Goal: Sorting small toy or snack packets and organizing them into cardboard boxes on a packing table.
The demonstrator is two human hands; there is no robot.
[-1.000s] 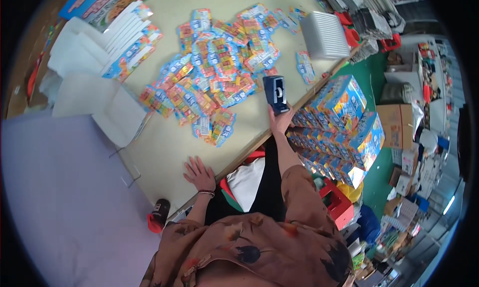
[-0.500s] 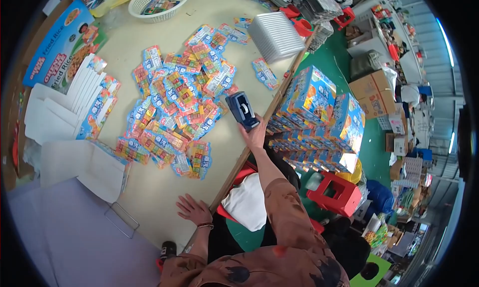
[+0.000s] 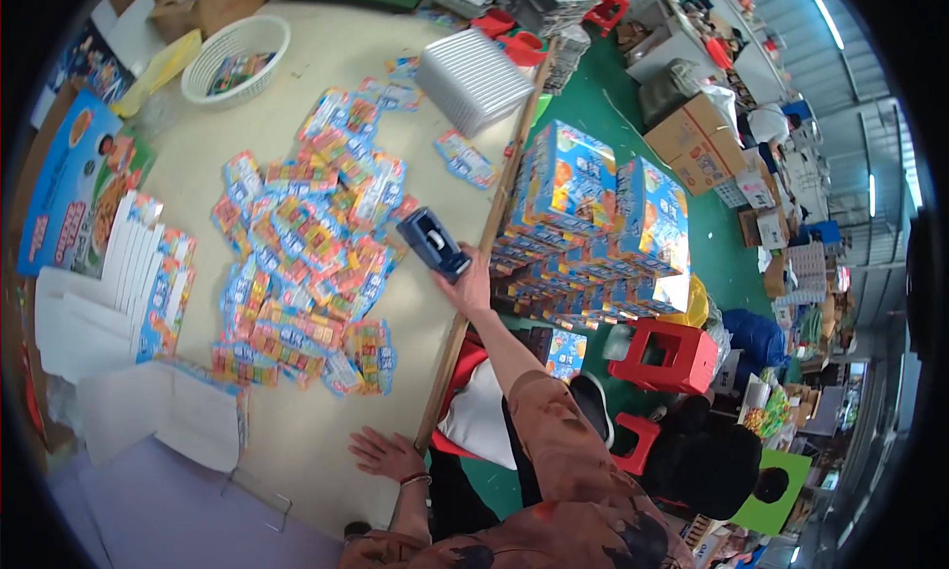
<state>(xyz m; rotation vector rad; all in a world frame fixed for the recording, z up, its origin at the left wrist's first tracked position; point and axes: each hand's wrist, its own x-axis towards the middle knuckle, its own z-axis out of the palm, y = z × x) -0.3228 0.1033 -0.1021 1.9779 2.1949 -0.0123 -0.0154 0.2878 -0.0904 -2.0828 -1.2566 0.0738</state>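
Note:
My right hand grips a dark blue tape dispenser at its near end, close to the table's right edge. Just left of the dispenser lies a loose heap of colourful snack packets. My left hand rests flat on the near part of the table with its fingers spread and nothing in it. One single packet lies apart, beyond the dispenser.
White-backed cartons are stacked at the left. A white basket and a ribbed clear plastic stack stand at the back. Printed boxes are piled beside the table's right edge, with a red stool nearer me.
The whole view has shifted, so the table things sit farther left and mostly lower. My right hand still holds the tape dispenser; my left hand stays flat on the table.

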